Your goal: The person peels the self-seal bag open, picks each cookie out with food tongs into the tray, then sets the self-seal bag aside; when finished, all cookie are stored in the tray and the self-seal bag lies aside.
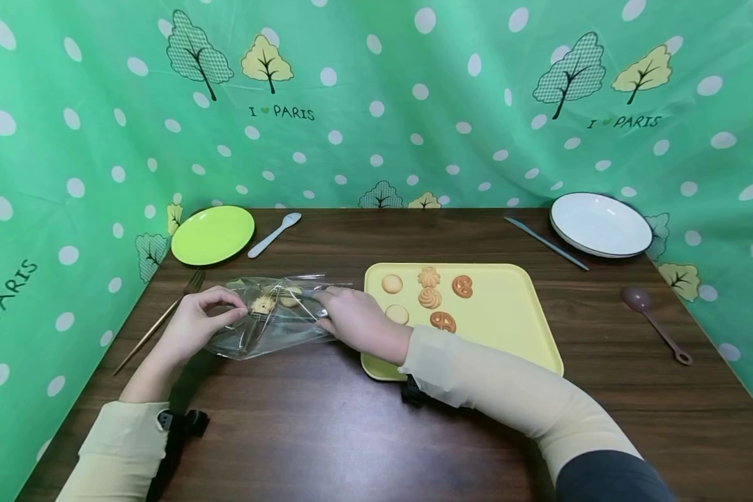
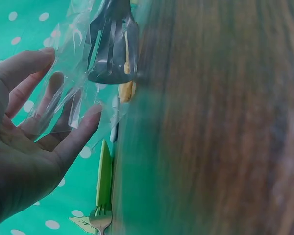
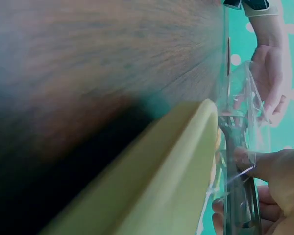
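Note:
A clear plastic bag (image 1: 251, 341) lies left of the yellow tray (image 1: 508, 328), with cookies (image 1: 263, 305) showing through it. At the bag's left end my left hand (image 1: 194, 322) pinches the film between thumb and fingers. My right hand (image 1: 359, 319) reaches over the tray's left edge and grips the handle of grey slotted tongs (image 3: 235, 181). The slotted head of the tongs (image 2: 112, 54) is within the bag in the left wrist view, with a cookie (image 2: 127, 91) close below it.
On the tray are round cookies (image 1: 392, 284), swirl cookies (image 1: 429, 298) and pretzel cookies (image 1: 461, 286). A green plate (image 1: 213, 235), a pale spoon (image 1: 275, 235) and a fork (image 1: 157, 324) lie left. A knife (image 1: 546, 242), white plate (image 1: 602, 223) and brown spoon (image 1: 655, 324) lie right.

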Motion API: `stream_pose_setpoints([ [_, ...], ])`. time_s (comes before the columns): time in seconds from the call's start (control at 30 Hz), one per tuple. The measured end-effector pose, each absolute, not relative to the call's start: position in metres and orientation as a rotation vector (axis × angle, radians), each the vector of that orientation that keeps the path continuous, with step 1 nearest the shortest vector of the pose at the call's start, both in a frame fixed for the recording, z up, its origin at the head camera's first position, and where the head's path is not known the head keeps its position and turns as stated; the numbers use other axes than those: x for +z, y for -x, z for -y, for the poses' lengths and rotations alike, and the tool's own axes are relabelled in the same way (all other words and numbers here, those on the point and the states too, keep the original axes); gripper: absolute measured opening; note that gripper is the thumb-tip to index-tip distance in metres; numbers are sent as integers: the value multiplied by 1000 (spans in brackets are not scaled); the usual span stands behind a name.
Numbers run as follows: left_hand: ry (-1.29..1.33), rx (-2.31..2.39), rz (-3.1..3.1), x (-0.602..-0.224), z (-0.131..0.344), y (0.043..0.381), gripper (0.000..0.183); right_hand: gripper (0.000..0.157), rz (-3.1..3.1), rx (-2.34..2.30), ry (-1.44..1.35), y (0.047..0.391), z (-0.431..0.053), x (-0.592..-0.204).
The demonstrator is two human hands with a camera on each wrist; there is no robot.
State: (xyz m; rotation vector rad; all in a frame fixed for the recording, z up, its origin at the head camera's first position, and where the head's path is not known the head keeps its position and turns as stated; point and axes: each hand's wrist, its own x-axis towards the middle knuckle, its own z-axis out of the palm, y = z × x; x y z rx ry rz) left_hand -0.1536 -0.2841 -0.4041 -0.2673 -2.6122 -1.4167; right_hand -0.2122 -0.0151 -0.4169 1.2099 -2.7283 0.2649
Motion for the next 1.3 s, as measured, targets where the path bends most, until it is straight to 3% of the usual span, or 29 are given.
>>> stream_pose_setpoints([
  [0.37, 259, -1396, 2638, -405, 286, 156, 10, 34, 2733, 212, -1188, 214, 20, -415],
  [0.67, 260, -1394, 2639, -408, 287, 158, 9, 40, 2754, 288, -1193, 210, -2, -410],
  [1.3, 243, -1405, 2638, -410, 287, 159, 12, 38, 2617, 624, -992, 175, -161, -398],
])
